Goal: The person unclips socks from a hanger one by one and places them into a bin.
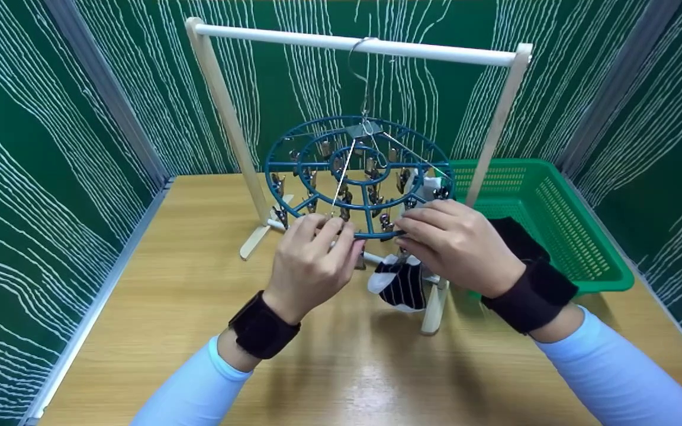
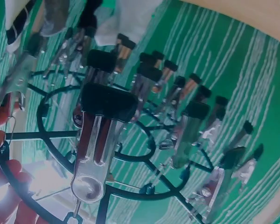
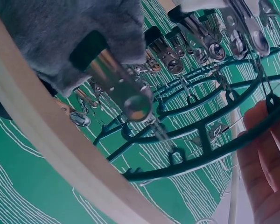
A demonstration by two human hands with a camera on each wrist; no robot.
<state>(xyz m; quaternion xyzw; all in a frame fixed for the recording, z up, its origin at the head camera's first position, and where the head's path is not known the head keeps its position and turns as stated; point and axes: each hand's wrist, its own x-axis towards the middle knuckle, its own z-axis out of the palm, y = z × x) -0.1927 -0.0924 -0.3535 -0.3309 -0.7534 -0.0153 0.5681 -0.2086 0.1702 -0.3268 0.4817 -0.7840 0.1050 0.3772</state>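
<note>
A round blue clip hanger (image 1: pixel 370 235) hangs by its metal hook from a white rail. My left hand (image 1: pixel 314 260) grips the front of its outer ring, left of the middle. Farther right on that ring, my right hand (image 1: pixel 459 242) pinches the edge between fingers and thumb. Metal clips (image 2: pixel 105 130) with dark tips dangle from the rings. Below my right hand hangs a black-and-white striped sock (image 1: pixel 400 287). Pale cloth (image 1: pixel 433 182) hangs behind that hand, and grey cloth (image 3: pixel 70 37) fills the upper left of the right wrist view, beside a clip.
The rail (image 1: pixel 305 38) spans two wooden posts, the right post (image 1: pixel 504 112) standing just beyond my right hand. A green basket (image 1: pixel 598 239) sits at the right, with black cloth (image 1: pixel 518 236) overlapping its near side. Patterned green walls (image 1: pixel 27 148) border the wooden table (image 1: pixel 187 296).
</note>
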